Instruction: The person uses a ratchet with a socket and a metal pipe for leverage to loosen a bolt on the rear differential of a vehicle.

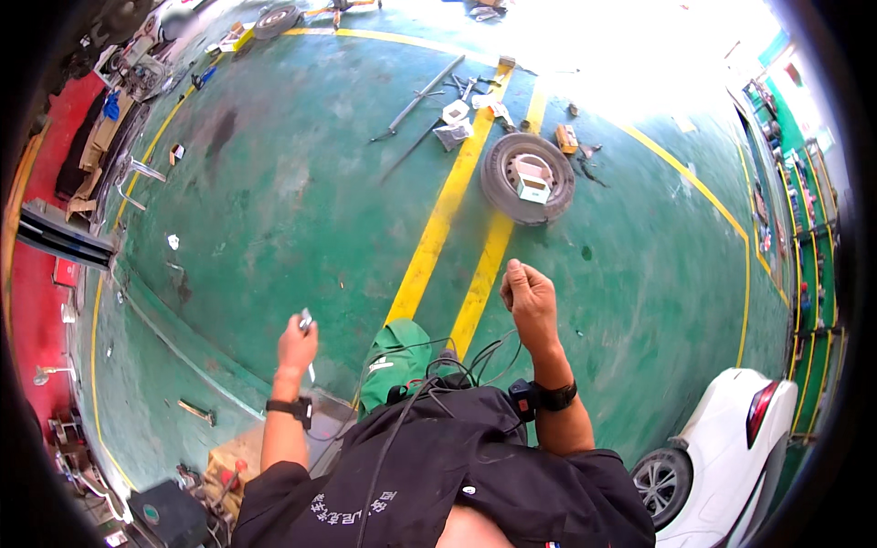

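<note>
My left hand [297,345] is closed round a short shiny metal tool [306,321]. One end shows above the fist and a thin end below, but its exact kind is hard to make out. Out in front of me my right hand [532,297] is raised, thumb pressed against curled fingers; whatever lies inside, if anything, is hidden. Past it a tyre on a wheel rim [498,187] lies flat on the floor with an open small box [533,188] on it. Dark cables [484,361] hang loosely at my waist between the arms.
Beyond the wheel lie a brown box [566,139], a plastic bag [453,134] and a long metal bar [418,97]. Yellow lines [438,228] cross the green floor [301,210]. A hammer [196,412] lies at left; a white car [731,447] stands at lower right.
</note>
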{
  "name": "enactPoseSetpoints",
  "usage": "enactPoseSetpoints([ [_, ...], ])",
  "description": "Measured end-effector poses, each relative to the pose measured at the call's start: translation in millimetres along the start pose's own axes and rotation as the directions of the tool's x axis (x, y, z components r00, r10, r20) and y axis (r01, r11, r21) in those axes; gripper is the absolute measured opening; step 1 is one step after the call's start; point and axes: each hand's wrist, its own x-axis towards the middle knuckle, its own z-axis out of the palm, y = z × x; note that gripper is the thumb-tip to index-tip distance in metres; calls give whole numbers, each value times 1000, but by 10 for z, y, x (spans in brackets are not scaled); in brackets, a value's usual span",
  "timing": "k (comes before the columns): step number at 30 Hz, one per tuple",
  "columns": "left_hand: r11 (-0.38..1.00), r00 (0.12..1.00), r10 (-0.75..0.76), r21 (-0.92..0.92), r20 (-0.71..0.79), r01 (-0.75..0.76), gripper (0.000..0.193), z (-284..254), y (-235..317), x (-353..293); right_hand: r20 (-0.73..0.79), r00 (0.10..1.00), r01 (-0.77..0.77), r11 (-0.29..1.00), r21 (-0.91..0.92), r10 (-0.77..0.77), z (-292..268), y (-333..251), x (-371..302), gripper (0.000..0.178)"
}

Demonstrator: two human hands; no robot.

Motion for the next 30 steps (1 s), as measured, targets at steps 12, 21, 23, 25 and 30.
enactPoseSetpoints([
  [12, 510, 419, -815, 155, 399, 846, 45, 474, -1607, 1691, -289, 870, -229, 846, 482, 400, 116, 455, 3388, 32],
  [21, 750, 725, -656, 286, 212, 596, 41, -231, -641, 4477, -223, 807, -383, 773, 506, 546, 710, 1216, 6217, 26],
  [23, 713, 697, -692, 332, 189, 618, 41, -283, -853, 4813, -202, 778, -426, 736, 526, 595, 947, 1527, 6873, 25],
  [25, 704, 689, -690, 428, 223, 567, 38, -288, -1050, 5060, -196, 741, -468, 704, 534, 642, 1163, 1953, 7551, 25],
  [30, 326, 184, -902, 338, 391, 883, 25, -303, -260, 5687, -327, 732, -658, 745, -114, 597, 1834, 3711, 8940, 31],
])
